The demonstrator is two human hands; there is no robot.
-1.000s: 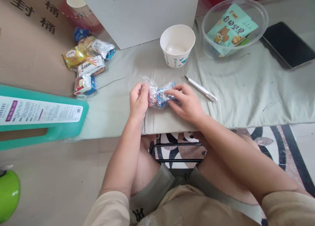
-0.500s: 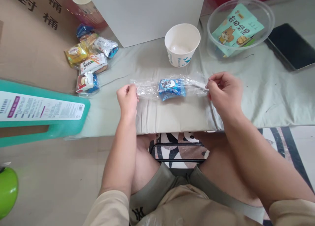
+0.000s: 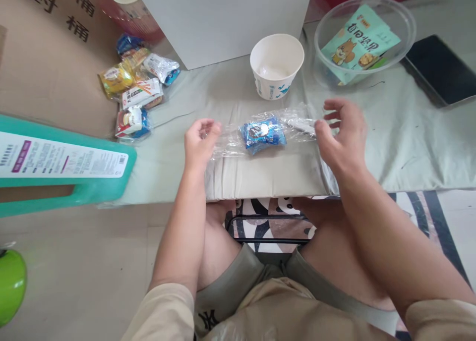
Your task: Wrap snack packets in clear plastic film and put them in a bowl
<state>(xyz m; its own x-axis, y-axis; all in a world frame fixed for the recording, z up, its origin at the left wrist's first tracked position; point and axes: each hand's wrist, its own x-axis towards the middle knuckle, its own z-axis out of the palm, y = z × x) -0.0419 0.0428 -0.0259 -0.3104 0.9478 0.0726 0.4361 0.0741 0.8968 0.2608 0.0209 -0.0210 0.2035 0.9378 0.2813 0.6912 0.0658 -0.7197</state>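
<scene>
A small blue snack packet (image 3: 262, 132) lies on the cloth-covered table in front of me, wrapped in clear plastic film (image 3: 297, 123). The film stretches out crumpled to both sides of the packet. At its left end is my left hand (image 3: 201, 140), thumb and fingers parted, close to the film or touching it. My right hand (image 3: 344, 133) stands open beside the film's right end, its fingers spread and nothing gripped in them. Just behind the packet stands a white paper cup (image 3: 277, 68).
Several wrapped snacks (image 3: 137, 85) lie by a cardboard box (image 3: 48, 63) at left. A clear plastic bowl (image 3: 320, 58) holds green nut packets (image 3: 359, 43), with a dark phone or tablet (image 3: 442, 71) beside it. A white box (image 3: 226, 24) stands behind; a green-edged carton (image 3: 128, 165) sits near left.
Both hands have let go of the film ends and opened their fingers. The left hand has shifted slightly right. The wrapped packet has tilted a little and moved slightly right.
</scene>
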